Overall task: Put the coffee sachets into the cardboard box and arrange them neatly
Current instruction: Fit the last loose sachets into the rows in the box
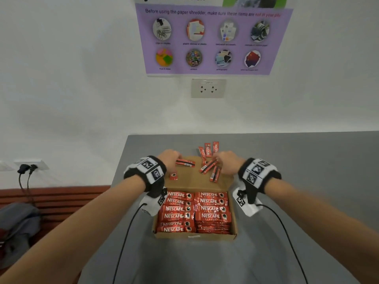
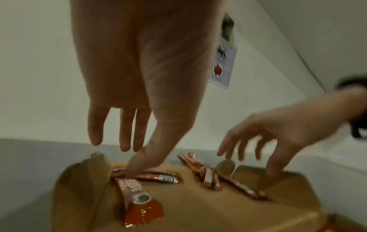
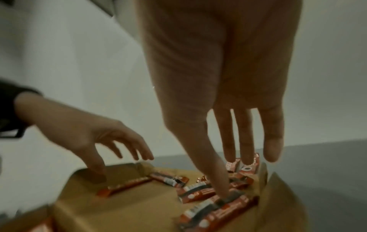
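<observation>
Sachets point(image 1: 185, 162) scattered on box flap point(image 1: 190, 179); both hands' fingers point(image 2: 137, 163) spread, pressing them.

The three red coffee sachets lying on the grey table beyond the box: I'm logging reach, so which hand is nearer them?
Right. The right hand sits just in front of the three red coffee sachets, over the cardboard box flap; the left hand is further off to their left.

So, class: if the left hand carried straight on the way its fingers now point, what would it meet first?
Probably the coffee sachet lying crosswise on the open box flap. The left hand points down at it, its thumb seemingly already touching; blur leaves contact uncertain.
</observation>
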Motion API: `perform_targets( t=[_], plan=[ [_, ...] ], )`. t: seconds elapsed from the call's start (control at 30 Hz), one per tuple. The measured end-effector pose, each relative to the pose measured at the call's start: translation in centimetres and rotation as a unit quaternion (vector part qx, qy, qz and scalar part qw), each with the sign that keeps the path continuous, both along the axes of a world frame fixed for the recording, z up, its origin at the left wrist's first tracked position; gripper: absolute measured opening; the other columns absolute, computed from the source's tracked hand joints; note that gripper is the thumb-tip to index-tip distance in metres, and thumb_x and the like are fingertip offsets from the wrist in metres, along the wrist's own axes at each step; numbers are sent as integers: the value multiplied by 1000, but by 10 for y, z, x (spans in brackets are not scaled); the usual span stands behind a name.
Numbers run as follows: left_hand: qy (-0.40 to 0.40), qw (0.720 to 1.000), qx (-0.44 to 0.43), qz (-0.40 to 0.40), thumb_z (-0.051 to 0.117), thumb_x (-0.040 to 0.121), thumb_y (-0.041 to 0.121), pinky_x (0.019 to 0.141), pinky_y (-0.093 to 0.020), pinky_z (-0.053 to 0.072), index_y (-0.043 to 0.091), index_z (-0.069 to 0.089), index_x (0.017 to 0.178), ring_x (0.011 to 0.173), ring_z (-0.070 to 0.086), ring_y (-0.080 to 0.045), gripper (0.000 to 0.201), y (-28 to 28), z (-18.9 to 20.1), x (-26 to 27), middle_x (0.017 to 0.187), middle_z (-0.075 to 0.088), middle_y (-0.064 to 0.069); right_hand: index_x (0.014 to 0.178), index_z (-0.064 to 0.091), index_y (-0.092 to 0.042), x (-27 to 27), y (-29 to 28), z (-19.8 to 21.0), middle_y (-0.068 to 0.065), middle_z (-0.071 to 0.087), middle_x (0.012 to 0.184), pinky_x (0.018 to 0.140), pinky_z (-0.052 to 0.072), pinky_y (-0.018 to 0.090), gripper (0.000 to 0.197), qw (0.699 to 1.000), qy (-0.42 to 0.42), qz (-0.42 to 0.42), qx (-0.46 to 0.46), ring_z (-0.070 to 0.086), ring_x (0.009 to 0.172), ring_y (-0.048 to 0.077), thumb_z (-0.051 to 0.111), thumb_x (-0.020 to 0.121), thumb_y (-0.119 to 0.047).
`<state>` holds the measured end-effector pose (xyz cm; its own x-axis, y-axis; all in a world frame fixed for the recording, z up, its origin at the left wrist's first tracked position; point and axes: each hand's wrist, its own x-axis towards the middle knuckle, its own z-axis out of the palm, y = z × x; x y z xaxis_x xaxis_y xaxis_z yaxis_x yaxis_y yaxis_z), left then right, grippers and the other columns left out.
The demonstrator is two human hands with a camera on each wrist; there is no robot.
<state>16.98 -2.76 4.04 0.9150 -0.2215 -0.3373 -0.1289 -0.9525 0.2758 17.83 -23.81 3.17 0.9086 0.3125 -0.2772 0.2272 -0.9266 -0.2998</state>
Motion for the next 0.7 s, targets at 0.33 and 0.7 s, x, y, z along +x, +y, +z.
perform_targets(
  t=[0.33, 0.7],
  plan=[
    [52, 975, 186, -111, 71, 77, 17, 102, -41, 39, 14, 22, 144, 126, 43, -29, 84, -7, -38, 34, 139, 41, -10, 135, 43, -17, 46, 25, -21, 11, 57, 122, 92, 48, 41, 60, 949, 43, 208, -233, 54, 111, 29, 67, 80, -11],
    [11, 985, 137, -106, 61, 84, 17, 91, -41, 47, 10, 52, 115, 109, 54, -28, 33, -5, -48, 45, 120, 52, -12, 105, 59, -3, 60, 29, -25, 15, 66, 99, 80, 52, 36, 21, 964, 8, 194, -184, 64, 93, 30, 53, 92, -19]
  ],
)
